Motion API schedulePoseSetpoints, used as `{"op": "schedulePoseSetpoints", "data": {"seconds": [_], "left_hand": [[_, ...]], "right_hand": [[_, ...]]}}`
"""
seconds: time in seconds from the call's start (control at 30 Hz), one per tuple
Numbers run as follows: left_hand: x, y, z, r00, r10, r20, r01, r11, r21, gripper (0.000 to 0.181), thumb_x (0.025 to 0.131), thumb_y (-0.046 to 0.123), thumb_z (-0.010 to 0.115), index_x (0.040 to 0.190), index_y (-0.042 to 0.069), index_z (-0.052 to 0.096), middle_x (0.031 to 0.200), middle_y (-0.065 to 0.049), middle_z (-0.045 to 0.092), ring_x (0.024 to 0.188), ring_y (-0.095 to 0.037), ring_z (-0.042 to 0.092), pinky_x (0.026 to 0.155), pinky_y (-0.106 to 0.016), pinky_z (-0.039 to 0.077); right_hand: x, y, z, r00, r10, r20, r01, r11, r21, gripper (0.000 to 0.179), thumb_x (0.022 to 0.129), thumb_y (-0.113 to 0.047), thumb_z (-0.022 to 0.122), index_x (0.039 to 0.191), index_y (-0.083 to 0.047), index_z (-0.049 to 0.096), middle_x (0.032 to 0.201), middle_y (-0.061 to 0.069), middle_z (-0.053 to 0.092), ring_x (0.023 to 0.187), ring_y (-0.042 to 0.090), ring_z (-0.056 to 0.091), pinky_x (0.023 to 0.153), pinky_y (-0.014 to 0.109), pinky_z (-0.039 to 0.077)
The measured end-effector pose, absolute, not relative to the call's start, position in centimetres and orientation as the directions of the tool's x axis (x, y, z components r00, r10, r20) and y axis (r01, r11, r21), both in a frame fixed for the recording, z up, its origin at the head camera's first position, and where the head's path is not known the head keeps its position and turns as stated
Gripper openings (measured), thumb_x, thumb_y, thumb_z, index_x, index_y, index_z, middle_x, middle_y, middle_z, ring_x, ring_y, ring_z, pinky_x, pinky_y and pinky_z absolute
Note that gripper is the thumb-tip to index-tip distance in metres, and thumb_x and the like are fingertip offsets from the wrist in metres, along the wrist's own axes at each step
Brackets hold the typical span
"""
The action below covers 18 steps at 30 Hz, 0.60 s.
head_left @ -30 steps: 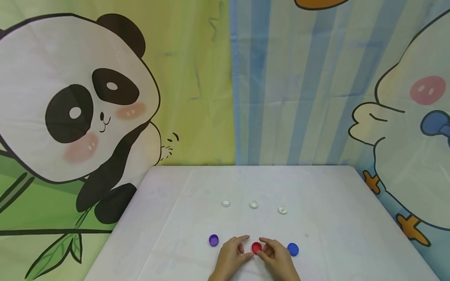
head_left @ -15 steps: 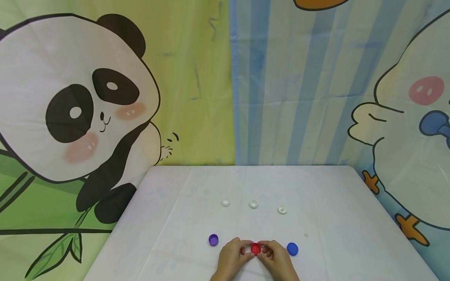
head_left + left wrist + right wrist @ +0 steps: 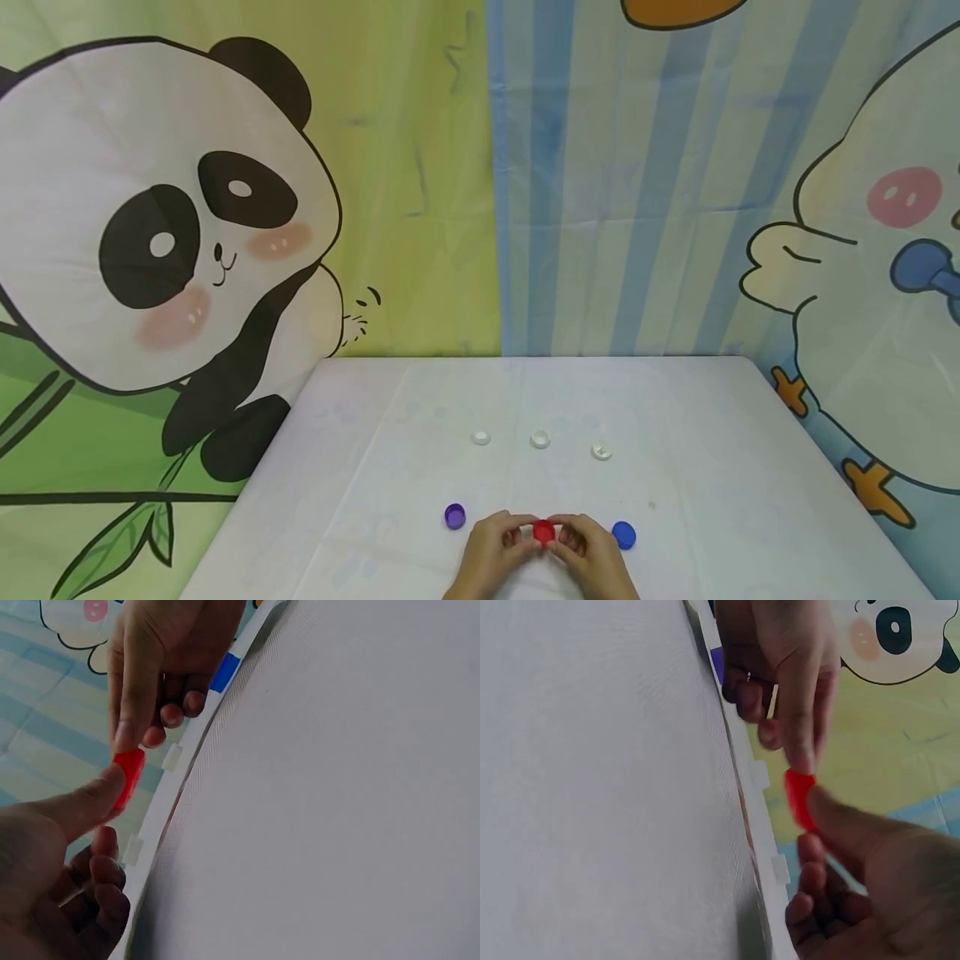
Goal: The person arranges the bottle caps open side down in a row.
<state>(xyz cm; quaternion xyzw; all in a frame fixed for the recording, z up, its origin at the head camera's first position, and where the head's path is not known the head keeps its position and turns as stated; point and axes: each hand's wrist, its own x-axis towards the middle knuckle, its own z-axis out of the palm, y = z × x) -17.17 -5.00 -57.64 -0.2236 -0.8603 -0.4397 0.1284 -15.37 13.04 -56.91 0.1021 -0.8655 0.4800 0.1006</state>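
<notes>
Between my two hands is a red bottle cap (image 3: 543, 532), its round face showing in the head view and its side in both wrist views. My left hand (image 3: 491, 552) pinches it from the left with thumb and index finger. From the right, my right hand (image 3: 588, 550) pinches the opposite edge in the same way. The other fingers of both hands curl loosely below, as the left wrist view shows. A purple cap (image 3: 454, 516), hollow side up, lies left of my left hand. Just beyond my right hand is a blue cap (image 3: 624, 535).
Farther back on the white-covered table (image 3: 375, 467), three white caps stand in a row: a left one (image 3: 481, 437), a middle one (image 3: 540, 439) and a right one (image 3: 601, 451). Behind the table hangs a printed curtain (image 3: 420, 183) with a panda.
A second ago my fingers were spread around the red cap; they have closed on it from both sides. The cap now tilts slightly and shows more of its side.
</notes>
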Motion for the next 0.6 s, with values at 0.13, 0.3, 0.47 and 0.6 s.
{"op": "schedulePoseSetpoints", "data": {"seconds": [0.13,0.3,0.47,0.6], "left_hand": [[-17.2,-5.2,-56.7,-0.839,0.284,0.465,0.545,0.435,0.717,0.027,0.075,0.033,0.068,0.098,0.019,0.069,0.061,0.009,0.050,0.052,0.007,0.039,0.045,-0.009,0.034],[-17.1,-5.3,-54.2,-0.810,0.277,0.517,0.586,0.396,0.706,0.025,0.076,0.030,0.068,0.099,0.020,0.068,0.062,0.010,0.048,0.050,0.006,0.038,0.044,-0.009,0.034],[-16.9,-5.1,-51.5,-0.767,0.268,0.583,0.641,0.363,0.677,0.026,0.078,0.028,0.067,0.101,0.018,0.068,0.064,0.008,0.049,0.051,0.005,0.038,0.043,-0.011,0.035],[-16.6,-4.9,-49.8,-0.736,0.255,0.627,0.676,0.317,0.665,0.026,0.077,0.025,0.068,0.102,0.016,0.067,0.063,0.006,0.049,0.052,0.004,0.039,0.044,-0.010,0.036]], "right_hand": [[-15.2,13.0,-56.0,-0.948,-0.058,0.312,-0.303,0.458,-0.836,0.025,0.071,-0.023,0.074,0.095,-0.022,0.066,0.069,-0.014,0.050,0.056,0.000,0.043,0.049,0.017,0.039],[-14.6,12.6,-52.6,-0.926,-0.034,0.375,-0.351,0.440,-0.827,0.029,0.071,-0.013,0.074,0.098,-0.021,0.067,0.069,-0.015,0.050,0.059,0.008,0.044,0.051,0.020,0.037],[-14.7,13.2,-51.1,-0.850,-0.088,0.519,-0.496,0.461,-0.735,0.032,0.075,-0.017,0.072,0.105,-0.023,0.065,0.073,-0.017,0.050,0.065,0.007,0.041,0.054,0.022,0.035],[-14.6,13.5,-49.5,-0.792,-0.121,0.598,-0.582,0.442,-0.682,0.035,0.074,-0.011,0.071,0.108,-0.016,0.064,0.075,-0.012,0.052,0.068,0.008,0.042,0.058,0.019,0.035]]}}
